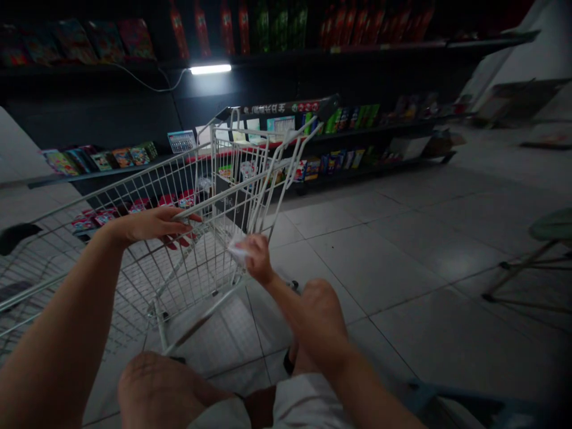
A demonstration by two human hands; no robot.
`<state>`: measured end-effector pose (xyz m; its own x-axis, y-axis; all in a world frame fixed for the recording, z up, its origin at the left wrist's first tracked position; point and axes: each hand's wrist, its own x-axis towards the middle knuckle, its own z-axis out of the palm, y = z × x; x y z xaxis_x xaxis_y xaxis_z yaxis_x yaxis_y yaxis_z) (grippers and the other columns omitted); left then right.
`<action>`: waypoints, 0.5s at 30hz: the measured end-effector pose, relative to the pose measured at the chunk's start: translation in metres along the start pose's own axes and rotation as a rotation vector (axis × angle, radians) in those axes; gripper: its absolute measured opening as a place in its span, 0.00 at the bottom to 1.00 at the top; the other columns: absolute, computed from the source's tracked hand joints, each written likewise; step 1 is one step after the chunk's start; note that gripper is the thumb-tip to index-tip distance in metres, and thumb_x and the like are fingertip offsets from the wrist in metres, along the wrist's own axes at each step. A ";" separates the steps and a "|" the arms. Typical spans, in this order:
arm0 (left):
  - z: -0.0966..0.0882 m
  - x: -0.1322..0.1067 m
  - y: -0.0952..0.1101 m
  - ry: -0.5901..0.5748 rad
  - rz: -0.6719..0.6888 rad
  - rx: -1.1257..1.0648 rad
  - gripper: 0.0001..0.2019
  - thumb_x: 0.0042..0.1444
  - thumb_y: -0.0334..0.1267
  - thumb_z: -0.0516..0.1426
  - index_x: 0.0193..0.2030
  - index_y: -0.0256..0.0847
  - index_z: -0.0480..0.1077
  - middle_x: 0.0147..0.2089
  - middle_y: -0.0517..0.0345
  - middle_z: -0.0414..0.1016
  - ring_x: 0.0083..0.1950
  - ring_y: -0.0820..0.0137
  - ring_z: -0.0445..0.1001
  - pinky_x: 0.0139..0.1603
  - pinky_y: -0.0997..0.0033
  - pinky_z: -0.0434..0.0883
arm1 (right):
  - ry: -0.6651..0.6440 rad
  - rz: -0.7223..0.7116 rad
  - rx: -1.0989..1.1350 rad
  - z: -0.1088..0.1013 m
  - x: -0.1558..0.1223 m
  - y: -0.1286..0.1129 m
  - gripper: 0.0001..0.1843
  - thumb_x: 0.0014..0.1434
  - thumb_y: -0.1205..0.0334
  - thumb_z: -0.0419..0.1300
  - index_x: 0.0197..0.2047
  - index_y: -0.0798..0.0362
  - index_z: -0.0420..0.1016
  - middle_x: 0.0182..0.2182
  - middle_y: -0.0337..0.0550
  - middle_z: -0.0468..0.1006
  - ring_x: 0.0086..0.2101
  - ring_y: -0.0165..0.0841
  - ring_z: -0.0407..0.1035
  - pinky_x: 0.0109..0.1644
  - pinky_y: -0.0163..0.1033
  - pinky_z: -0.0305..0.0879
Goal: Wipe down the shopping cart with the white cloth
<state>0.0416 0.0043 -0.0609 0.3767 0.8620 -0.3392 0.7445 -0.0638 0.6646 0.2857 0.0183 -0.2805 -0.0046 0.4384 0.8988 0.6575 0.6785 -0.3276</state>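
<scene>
Two hands are on a white wire shopping cart (179, 185): the left hand (147, 226) curls closed over its rail, while the right hand (258, 259) pinches a white cloth (238, 250) against the wires. Black shelves (402, 44) of packaged goods stand beyond the cart, and a green-topped stool (554, 225) stands at right on the tile floor (379, 268).

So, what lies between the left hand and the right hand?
In the head view, the wire cart lies there: its mesh side runs from the left hand to the right hand, which holds something white.
</scene>
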 end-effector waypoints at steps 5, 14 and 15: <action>-0.004 -0.008 -0.010 -0.008 0.000 0.006 0.31 0.54 0.48 0.61 0.63 0.41 0.63 0.50 0.49 0.80 0.50 0.56 0.78 0.43 0.61 0.77 | 0.533 -0.049 -0.137 -0.060 0.180 0.072 0.26 0.63 0.68 0.46 0.63 0.54 0.66 0.57 0.51 0.59 0.61 0.45 0.57 0.65 0.61 0.57; -0.007 -0.009 -0.017 0.002 -0.003 0.039 0.33 0.53 0.48 0.61 0.64 0.39 0.64 0.51 0.46 0.80 0.47 0.59 0.79 0.44 0.61 0.76 | 0.318 0.001 -0.083 0.027 0.097 0.036 0.22 0.64 0.68 0.51 0.56 0.41 0.77 0.57 0.46 0.64 0.58 0.43 0.59 0.64 0.57 0.60; -0.008 -0.009 -0.017 0.006 -0.008 0.043 0.33 0.53 0.48 0.61 0.64 0.39 0.64 0.52 0.45 0.80 0.47 0.58 0.79 0.44 0.61 0.76 | 0.289 0.027 -0.067 0.040 0.066 0.028 0.21 0.64 0.68 0.52 0.54 0.42 0.78 0.55 0.48 0.65 0.56 0.42 0.60 0.63 0.54 0.62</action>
<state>0.0213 0.0016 -0.0640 0.3678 0.8653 -0.3406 0.7704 -0.0784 0.6327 0.2740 0.0895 -0.2423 0.2225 0.2631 0.9388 0.7026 0.6243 -0.3415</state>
